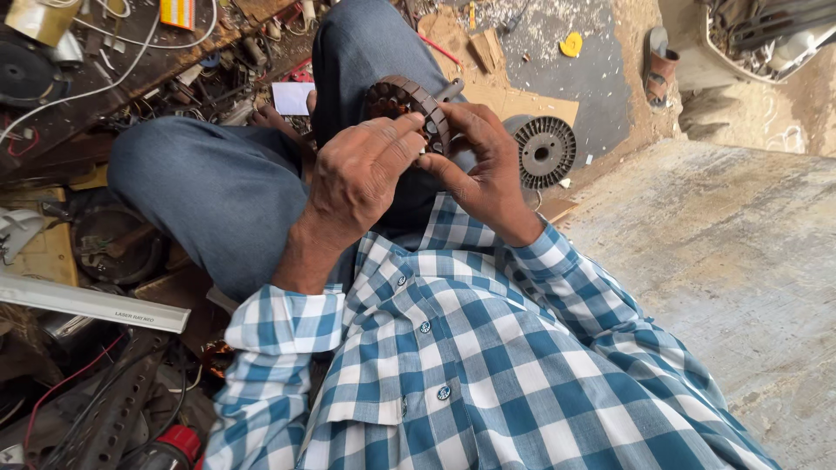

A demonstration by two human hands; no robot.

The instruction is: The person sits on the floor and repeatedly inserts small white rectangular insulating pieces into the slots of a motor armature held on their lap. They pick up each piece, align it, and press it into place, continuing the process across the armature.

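Cluttered workshop floor. Both hands clasp rotor (409, 100) over lap: left hand (361, 174) pinches near rim, right hand (488, 170) cradles right side; shaft points up-right.

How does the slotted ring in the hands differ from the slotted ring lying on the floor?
The held ring is brownish and rusty-looking; the floor ring is grey. The held ring is tilted, gripped by the left hand and right hand; the floor ring lies flat, untouched. Hands hide part of the held ring; the floor ring shows nearly whole. Both are round, slotted metal cores.
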